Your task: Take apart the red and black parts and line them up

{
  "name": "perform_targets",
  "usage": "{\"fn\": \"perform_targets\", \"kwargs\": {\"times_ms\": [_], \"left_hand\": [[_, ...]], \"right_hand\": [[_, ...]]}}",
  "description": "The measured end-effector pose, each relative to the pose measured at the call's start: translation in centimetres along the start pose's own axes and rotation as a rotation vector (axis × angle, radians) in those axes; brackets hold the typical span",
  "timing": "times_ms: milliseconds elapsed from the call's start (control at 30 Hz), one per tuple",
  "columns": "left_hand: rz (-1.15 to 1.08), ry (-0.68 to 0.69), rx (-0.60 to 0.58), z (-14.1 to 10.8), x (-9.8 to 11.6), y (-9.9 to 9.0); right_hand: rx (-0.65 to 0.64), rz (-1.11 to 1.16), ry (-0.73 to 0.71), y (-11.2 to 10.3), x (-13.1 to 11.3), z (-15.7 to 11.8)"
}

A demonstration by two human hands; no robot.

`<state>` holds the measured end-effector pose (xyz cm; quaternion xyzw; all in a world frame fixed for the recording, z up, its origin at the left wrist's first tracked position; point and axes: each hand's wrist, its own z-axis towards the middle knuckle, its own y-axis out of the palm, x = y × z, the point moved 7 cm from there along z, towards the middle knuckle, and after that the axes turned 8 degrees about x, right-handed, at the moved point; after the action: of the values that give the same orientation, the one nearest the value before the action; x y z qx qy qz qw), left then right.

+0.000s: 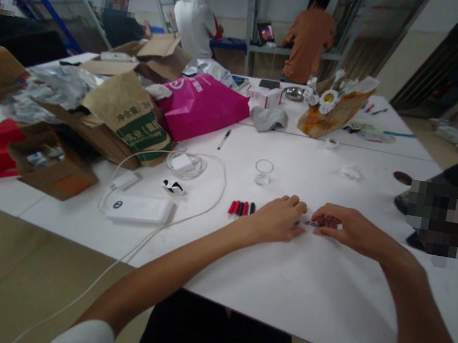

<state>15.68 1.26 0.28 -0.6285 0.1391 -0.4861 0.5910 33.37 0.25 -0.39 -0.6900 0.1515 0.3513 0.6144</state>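
My left hand [281, 218] is just above the white table [280, 285], its fingers bent together with the tips hidden from me. Facing it, my right hand [344, 229] pinches thumb against fingers. A small dark-and-white piece [312, 224] shows at the right fingertips, in the gap between the hands; it is too small to name. Beside the left wrist lies a row of several short red and black marker-like sticks [241, 207]. Behind the hands stands a clear round cup or lid [262, 174].
On the left are a white power bank [141, 209], looped white cable [222, 185], a small cardboard box [51, 168] and a magenta bag [209, 106]. A pen [224, 140], grey cloth [269, 120] and crumpled tissue [352, 171] lie farther back. Several people are beyond the table.
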Motion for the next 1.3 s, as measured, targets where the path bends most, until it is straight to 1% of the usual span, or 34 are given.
{"fn": "perform_targets", "kwargs": {"times_ms": [133, 400, 700, 1033, 1300], "left_hand": [[-0.047, 0.003, -0.018, 1.4, -0.2, 0.7], [-0.162, 0.037, -0.025, 1.4, -0.5, 1.4], [-0.239, 0.039, -0.022, 1.1, -0.9, 0.8], [-0.256, 0.048, -0.017, 0.7, -1.1, 0.6], [-0.238, 0.036, -0.03, 0.4, -0.9, 0.2]], "right_hand": [[0.0, -0.018, -0.016, 0.1, -0.1, 0.1], [0.005, -0.005, -0.038, 0.6, 0.1, 0.2], [0.043, -0.009, -0.074, 1.0, -0.8, 0.4], [0.042, 0.023, -0.074, 1.5, -1.7, 0.5], [-0.012, -0.032, -0.054, 1.3, -0.9, 0.4]]}}
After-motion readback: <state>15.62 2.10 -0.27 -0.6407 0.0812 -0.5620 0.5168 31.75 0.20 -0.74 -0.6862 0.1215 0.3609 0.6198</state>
